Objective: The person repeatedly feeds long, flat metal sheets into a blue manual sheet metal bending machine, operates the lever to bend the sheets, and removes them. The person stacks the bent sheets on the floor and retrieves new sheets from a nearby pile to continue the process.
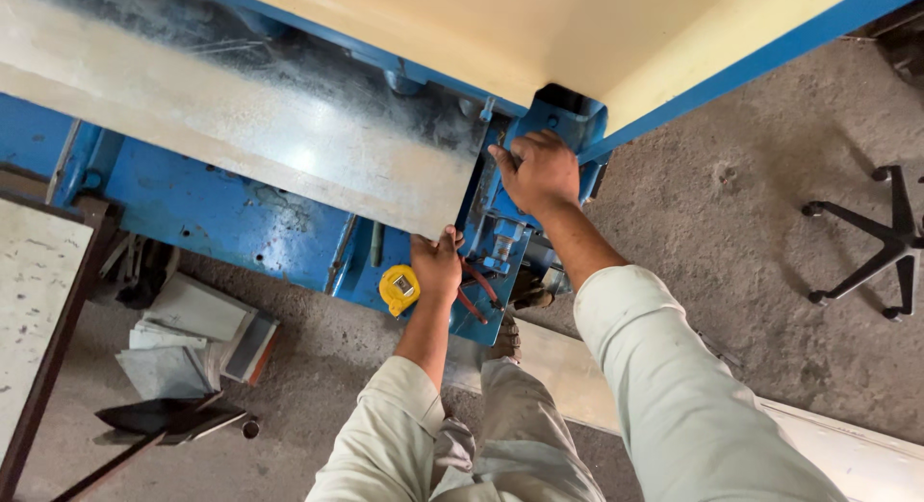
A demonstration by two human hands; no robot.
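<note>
A long grey metal sheet (pixel 241 127) lies across the bed of a blue machine (pixel 212 208). My left hand (pixel 436 264) grips the sheet's near right corner, thumb on top. My right hand (pixel 537 172) rests on the blue end bracket (pixel 568 117) of the machine, fingers curled over its edge beside the sheet's end. A yellow tape measure (pixel 399 288) sits on the blue frame just left of my left hand. Red cables (pixel 476 285) run down the frame under my left wrist.
A cream panel with blue trim (pixel 539 30) spans the top. Cut metal offcuts (pixel 192 343) are piled on the concrete floor at left, beside a dark-framed table (pixel 38 300). A black chair base (pixel 881 242) stands at right. A pale metal strip (pixel 837 444) lies on the floor.
</note>
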